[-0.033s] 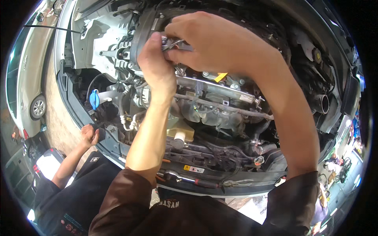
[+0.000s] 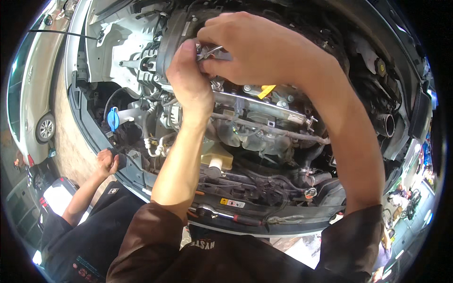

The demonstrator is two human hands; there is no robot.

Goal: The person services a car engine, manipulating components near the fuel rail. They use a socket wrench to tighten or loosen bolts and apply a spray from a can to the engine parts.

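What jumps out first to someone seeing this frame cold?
Two bare hands meet high in the open engine bay: the left hand and right hand close together on a small metal tool. Lower left, a co-worker's hand grips the car's front edge, beside a blue cap.

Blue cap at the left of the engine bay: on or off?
On. The blue cap sits on its filler neck, nothing lifted beside it. Both hands work higher up, away from it; whether it is fully latched cannot be told.

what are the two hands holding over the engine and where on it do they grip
Both hands meet on a small metal tool, likely pliers. The right hand wraps its handle end; the left hand pinches it near the tip. The exact grip is partly hidden.
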